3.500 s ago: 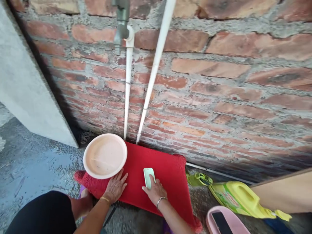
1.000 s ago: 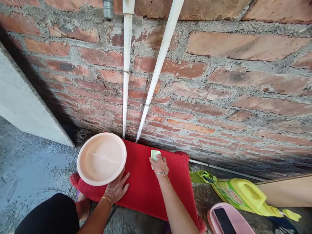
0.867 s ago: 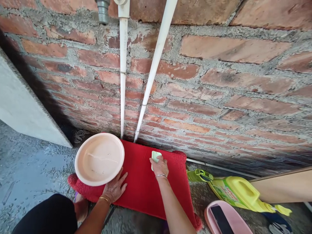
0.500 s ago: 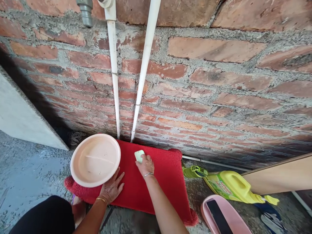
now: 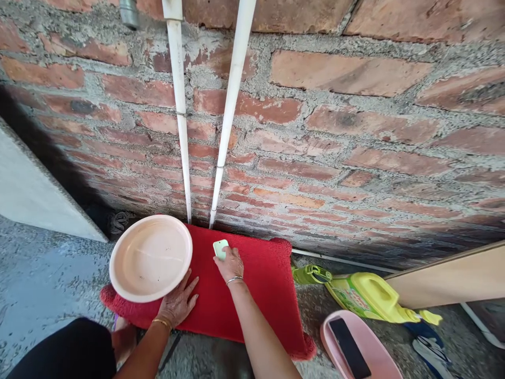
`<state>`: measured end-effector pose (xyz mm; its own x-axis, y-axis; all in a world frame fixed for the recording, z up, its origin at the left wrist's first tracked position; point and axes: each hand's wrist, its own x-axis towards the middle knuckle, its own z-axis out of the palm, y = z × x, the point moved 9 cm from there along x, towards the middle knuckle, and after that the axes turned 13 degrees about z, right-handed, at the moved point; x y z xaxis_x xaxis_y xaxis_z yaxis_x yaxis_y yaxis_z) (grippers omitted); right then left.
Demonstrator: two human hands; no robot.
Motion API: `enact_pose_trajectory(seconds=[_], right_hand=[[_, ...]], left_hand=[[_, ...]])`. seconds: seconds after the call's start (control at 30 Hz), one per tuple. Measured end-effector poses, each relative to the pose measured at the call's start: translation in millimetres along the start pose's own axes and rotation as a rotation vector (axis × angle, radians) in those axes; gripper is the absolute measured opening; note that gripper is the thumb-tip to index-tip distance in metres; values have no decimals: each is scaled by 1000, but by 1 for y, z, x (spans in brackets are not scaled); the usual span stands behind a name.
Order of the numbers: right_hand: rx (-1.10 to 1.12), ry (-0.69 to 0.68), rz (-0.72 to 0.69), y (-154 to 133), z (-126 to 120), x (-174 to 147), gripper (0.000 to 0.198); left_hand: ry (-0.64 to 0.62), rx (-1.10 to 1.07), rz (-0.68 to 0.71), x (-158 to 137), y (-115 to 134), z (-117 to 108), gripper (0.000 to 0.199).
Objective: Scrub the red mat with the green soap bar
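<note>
Clock: centred on the cloth, 12 toward the rough red brick wall (image 5: 292, 168)
Cloth: bright red, fluffy-ended fabric cloth (image 5: 268, 287), spread flat; whatever carries it is hidden
Green block: pale mint-green oblong block with rounded corners (image 5: 220, 248), near 12 on the cloth; underside hidden
Right hand (image 5: 230, 264): gripping the block from its 5 o'clock end, fingers wrapped over it; silver-coloured bangle (image 5: 235, 279) on wrist
Left hand (image 5: 177, 305): palm down on the cloth at about 9, fingers spread, gripping nothing; fingertips just beside the basin rim, contact can't tell
Basin: round peach plastic basin (image 5: 145, 263), upright on the cloth's end at 9 to 10; a pale streak and a few dark specks inside, can't tell if there's water
Tub: oval pink plastic tub (image 5: 379, 355), on the floor at 4; holds a flat black rectangular slab (image 5: 350, 347), lying slantwise
Jug: yellow plastic jug with moulded handle and green label (image 5: 361, 295), on its side at 3, cap end away from the cloth; fill level can't tell
Bottle: translucent green bottle-like container (image 5: 308, 275), between cloth and jug at 3; contents unreadable
</note>
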<state>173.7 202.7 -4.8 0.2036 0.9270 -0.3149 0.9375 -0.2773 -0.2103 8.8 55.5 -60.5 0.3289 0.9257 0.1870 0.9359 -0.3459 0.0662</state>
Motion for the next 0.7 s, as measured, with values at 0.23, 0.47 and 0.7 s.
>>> enact_pose_trajectory(seconds=[0.23, 0.47, 0.7], right_hand=[[2, 21, 260, 94, -27, 17, 40], [92, 97, 256, 98, -21, 20, 43], [-16, 85, 18, 54, -10, 27, 46]], left_hand=[[40, 5, 5, 1, 1, -3, 49], [34, 1, 25, 1, 1, -5, 50], [23, -22, 25, 0, -1, 0, 50]])
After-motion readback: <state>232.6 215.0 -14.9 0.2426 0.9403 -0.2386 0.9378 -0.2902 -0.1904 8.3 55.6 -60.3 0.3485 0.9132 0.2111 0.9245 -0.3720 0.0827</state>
